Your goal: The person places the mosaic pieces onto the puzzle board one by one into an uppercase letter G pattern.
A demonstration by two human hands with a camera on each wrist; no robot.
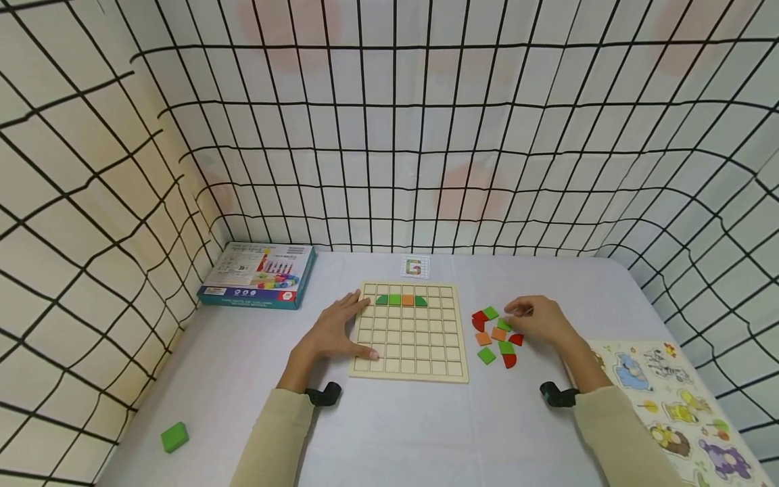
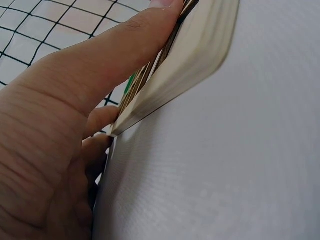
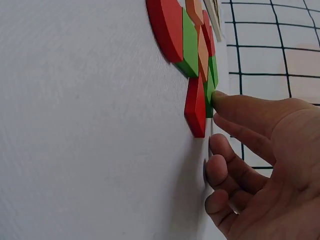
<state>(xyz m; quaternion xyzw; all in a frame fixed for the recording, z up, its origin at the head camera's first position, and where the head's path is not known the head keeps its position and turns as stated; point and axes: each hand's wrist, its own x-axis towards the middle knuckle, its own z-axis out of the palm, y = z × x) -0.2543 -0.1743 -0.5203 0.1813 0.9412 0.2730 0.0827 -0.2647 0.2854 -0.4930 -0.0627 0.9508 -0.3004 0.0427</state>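
A pale wooden grid board (image 1: 404, 348) lies on the table, with a row of green and orange pieces (image 1: 395, 299) near its far edge. My left hand (image 1: 333, 329) rests along its left side, fingers spread and thumb over the near left part. In the left wrist view the thumb (image 2: 115, 60) lies across the board's edge (image 2: 195, 65). My right hand (image 1: 538, 318) is at the loose red, green and orange blocks right of the board. Its thumb touches a green square block (image 3: 209, 100), beside a red quarter-round block (image 3: 196, 107); the other fingers bend loosely.
Behind the board lies a small pattern card (image 1: 416, 266) with a letter G. A boxed set (image 1: 258, 274) is at the back left, and a green block (image 1: 174, 437) at the front left. An animal picture sheet (image 1: 675, 406) lies at right. Black netting (image 1: 392, 149) surrounds the table.
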